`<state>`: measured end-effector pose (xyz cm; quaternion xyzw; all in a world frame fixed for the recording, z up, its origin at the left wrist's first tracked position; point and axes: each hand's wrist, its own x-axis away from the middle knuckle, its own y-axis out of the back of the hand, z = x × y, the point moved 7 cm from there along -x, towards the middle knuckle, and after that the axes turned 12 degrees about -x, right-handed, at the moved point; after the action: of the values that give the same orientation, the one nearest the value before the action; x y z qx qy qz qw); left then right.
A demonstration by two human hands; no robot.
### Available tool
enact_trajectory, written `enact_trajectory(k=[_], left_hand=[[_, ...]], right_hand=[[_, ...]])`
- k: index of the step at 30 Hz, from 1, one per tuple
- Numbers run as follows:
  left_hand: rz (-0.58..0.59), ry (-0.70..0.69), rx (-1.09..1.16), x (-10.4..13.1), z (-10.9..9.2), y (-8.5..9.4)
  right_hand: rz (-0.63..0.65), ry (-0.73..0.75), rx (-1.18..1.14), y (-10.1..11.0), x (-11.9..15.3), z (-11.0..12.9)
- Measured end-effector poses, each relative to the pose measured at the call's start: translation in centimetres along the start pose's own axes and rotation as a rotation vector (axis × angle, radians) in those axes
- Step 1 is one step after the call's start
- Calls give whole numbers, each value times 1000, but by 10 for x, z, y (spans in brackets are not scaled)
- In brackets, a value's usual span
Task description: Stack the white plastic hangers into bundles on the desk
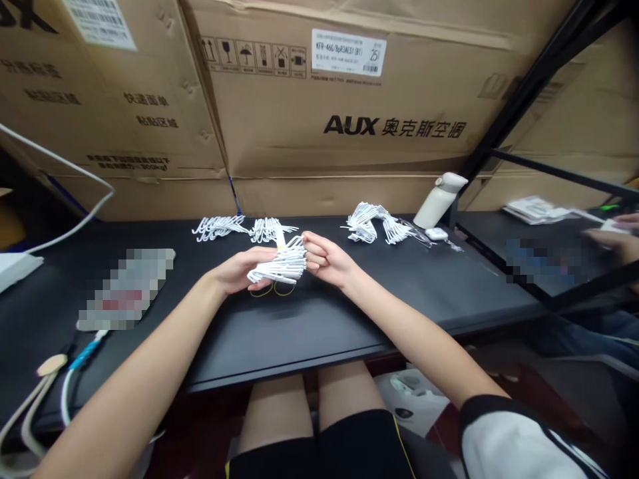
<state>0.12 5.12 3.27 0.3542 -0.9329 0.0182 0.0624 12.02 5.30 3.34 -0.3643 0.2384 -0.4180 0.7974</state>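
My left hand (243, 267) is closed around a bundle of white wire hooks (284, 265), held just above the black table. A bit of yellow shows on the bundle near its top. At the bundle's right side my right hand (327, 258) has its fingers curled, with thumb and index finger pinching the bent end of a white wire hook. Thin yellow rubber bands (284, 289) lie on the table below the bundle. Behind my hands rest two more groups of white hooks, one at the left (218, 227) and one partly hidden by the bundle (264, 229).
Another hook pile (364, 223) lies at the back right, near a white bottle (439, 201) and a small white case (436, 234). A phone (127, 289) with a cable is at left. Cardboard boxes (279, 146) wall the back. A co-worker's hand (616, 239) shows beyond the black frame (529, 86).
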Motion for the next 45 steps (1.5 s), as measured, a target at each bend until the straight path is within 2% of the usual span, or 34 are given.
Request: enact_trajectory(k=[5,8,11,14,18,22,27,31,33,36,39,42,45], left_hand=[[20,48,-11,1,5,10],[15,61,-2,1,8,12],[26,75,-37,1,9,7],[32,63,-50,1,7,2],[-110,-33,91,0,1,10],[-194,-24,203,-4,4,15],[-317,-25,128,-7,6,22],[-449,-50,96,-9,7,27],[-432,-45,127,-10,8,24],[-294,5,193,-12,12,13],[-191,15,246,-13,14,6],[-173,-13,260,-13,12,5],[-188,7,325,-13,12,6]], right_hand=[[-33,164,179,1,2,7],[-98,215,172,5,0,5],[-128,150,72,11,-3,-5],[-105,47,73,11,-4,-14],[-70,12,88,6,-1,-14],[-140,-12,119,7,0,-9],[-314,105,235,18,1,8],[-341,180,356,22,2,20],[-313,162,387,22,1,21],[-228,110,402,21,-2,13],[-133,124,440,19,-4,5],[-86,107,481,20,-6,-1],[-106,110,429,21,-6,1]])
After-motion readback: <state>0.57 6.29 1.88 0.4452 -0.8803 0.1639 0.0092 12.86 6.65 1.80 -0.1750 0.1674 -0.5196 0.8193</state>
